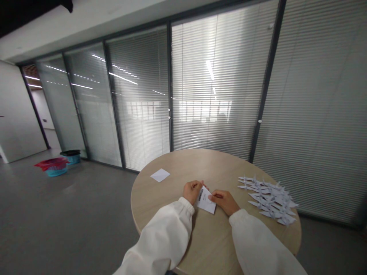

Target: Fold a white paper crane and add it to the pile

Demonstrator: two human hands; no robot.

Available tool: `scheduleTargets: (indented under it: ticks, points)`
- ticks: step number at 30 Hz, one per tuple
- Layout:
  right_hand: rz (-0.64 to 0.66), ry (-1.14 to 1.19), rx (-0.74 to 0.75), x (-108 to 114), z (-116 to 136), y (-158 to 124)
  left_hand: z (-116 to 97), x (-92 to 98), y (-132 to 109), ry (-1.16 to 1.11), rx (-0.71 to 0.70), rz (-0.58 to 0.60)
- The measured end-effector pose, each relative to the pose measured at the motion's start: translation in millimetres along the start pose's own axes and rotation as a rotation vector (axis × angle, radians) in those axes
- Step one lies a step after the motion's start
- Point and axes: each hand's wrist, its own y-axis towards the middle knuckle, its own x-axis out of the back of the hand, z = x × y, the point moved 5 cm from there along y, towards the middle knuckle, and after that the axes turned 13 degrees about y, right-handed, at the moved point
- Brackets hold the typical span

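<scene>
A small white paper (pixel 207 200) with a dark printed strip lies on the round wooden table (pixel 172 214), folded between both hands. My left hand (pixel 192 191) pinches its left upper edge with curled fingers. My right hand (pixel 224 200) presses and pinches the paper's right side. Both arms wear white sleeves.
A pile of several folded white paper cranes (pixel 269 199) lies at the table's right. A single white paper square (pixel 160 175) rests at the far left of the table. Glass walls with blinds stand behind. A blue bin with a red bag (pixel 55 167) sits on the floor far left.
</scene>
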Motion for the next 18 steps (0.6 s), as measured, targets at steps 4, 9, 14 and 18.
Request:
scheduleTargets:
  ticks: [4, 9, 14, 18]
  points:
    - [0.004, 0.011, 0.002, -0.5, 1.1, 0.1, 3.1, 1.2, 1.9, 0.069, 0.022, -0.031]
    - [-0.017, 0.048, -0.006, 2.6, -4.2, 1.7, 10.3, -3.2, 7.1, 0.053, 0.043, 0.032]
    - [-0.089, 0.061, 0.004, 7.4, -4.4, 1.7, 14.4, -7.7, 8.6, 0.095, 0.06, 0.104]
    - [-0.088, 0.059, 0.01, 7.5, -1.9, 1.0, 14.0, -12.0, 6.4, -0.015, 0.077, 0.167]
